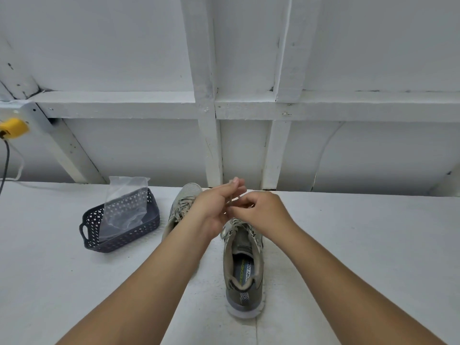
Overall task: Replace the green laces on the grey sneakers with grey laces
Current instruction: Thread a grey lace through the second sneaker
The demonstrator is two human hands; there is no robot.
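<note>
Two grey sneakers stand on the white table, toes pointing away from me. The right sneaker (pixel 242 265) is closest, heel toward me, with grey laces (pixel 234 226) threaded in its upper eyelets. The left sneaker (pixel 180 207) sits behind my left forearm, also laced in grey. My left hand (pixel 214 207) and my right hand (pixel 258 211) meet above the right sneaker's tongue. Both pinch the ends of the grey lace (pixel 232 199) between them. No green laces are visible.
A dark perforated plastic basket (pixel 124 232) stands to the left of the sneakers with a clear plastic bag (pixel 125 202) in it. A white panelled wall rises just behind the table. A yellow plug and cable (pixel 11 130) are at the far left.
</note>
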